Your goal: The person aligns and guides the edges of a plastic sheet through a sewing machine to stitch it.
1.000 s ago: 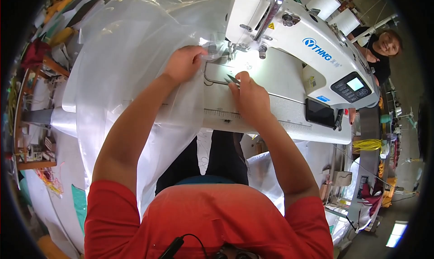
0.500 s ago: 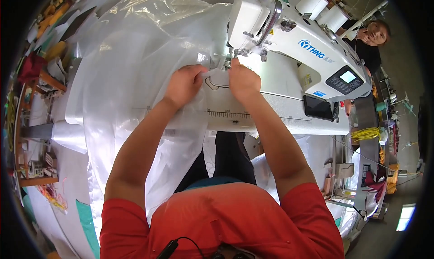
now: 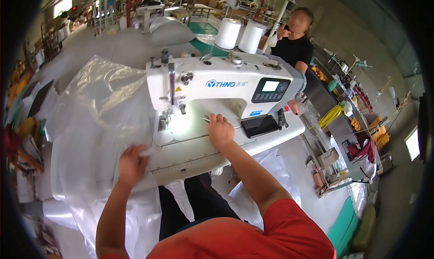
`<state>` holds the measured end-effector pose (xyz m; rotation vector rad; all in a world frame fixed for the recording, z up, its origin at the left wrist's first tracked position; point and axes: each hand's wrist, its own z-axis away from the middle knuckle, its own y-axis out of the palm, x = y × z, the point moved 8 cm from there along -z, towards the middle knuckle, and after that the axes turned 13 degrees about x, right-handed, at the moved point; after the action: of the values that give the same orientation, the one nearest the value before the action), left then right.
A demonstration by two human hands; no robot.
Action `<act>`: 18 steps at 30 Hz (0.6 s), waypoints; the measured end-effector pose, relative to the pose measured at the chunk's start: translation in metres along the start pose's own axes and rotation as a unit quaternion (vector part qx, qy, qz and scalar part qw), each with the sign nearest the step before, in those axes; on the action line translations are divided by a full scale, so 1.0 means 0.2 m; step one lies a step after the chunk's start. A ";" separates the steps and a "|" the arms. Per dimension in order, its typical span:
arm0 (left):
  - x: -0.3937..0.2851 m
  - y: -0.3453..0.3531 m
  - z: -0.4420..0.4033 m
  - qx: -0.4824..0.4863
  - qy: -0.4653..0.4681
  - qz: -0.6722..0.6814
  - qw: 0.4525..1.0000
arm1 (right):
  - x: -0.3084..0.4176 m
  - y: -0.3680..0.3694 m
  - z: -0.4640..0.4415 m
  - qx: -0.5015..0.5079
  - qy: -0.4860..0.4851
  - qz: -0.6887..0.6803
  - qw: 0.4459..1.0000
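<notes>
A white sewing machine (image 3: 217, 78) stands on its table, its lamp lighting the needle area. To the left, a large translucent plastic sheet (image 3: 95, 119) drapes over the table and hangs down the front edge. My left hand (image 3: 132, 163), slightly blurred, is closed on the sheet's right edge, left of and nearer than the needle. Over the table, right of the needle, my right hand (image 3: 221, 132) has its fingers curled. A small metal tip (image 3: 206, 119) sticks out from them to the left; the fingers hide the rest of that tool.
A black phone (image 3: 260, 126) lies on the table below the control panel. Two white thread cones (image 3: 239, 35) stand behind the machine. Beyond it is another person in a black shirt (image 3: 294, 49). Yellow cord (image 3: 331, 116) lies on a side bench at right.
The view has tilted up and shifted. My hands have moved apart: the left has drawn left with the sheet's edge, the right has left the needle area and shows a metal tip.
</notes>
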<state>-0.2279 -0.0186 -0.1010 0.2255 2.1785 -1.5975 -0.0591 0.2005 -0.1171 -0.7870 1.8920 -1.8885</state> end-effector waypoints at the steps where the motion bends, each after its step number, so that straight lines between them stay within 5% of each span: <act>1: -0.03 -0.01 0.05 -0.004 0.026 -0.036 0.999 | -0.04 0.01 -0.01 -0.020 -0.002 0.041 0.999; 2: -0.07 -0.03 0.11 -0.008 0.050 -0.072 0.996 | -0.07 0.00 -0.01 -0.027 0.001 0.039 0.999; 7: -0.21 0.00 0.32 0.340 -0.173 -0.237 0.893 | -0.09 -0.09 0.06 -0.113 -0.036 0.016 0.993; 11: -0.29 -0.07 0.21 0.223 -0.103 -0.270 0.931 | -0.09 -0.09 0.07 -0.148 -0.032 -0.006 0.988; 13: -0.43 -0.14 0.14 -0.012 0.100 -0.325 0.940 | -0.10 -0.08 0.07 -0.129 -0.033 -0.027 0.991; 14: -0.26 -0.04 0.13 0.010 0.052 -0.221 0.974 | -0.11 -0.08 0.07 -0.131 -0.032 -0.029 0.990; 18: -0.12 -0.01 0.02 0.083 -0.110 -0.211 0.968 | -0.11 -0.06 0.06 -0.133 -0.038 -0.043 0.990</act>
<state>-0.2061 -0.0203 -0.0902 -0.3787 2.0100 -1.9273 -0.0327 0.2055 -0.1085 -1.0219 2.1190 -1.6480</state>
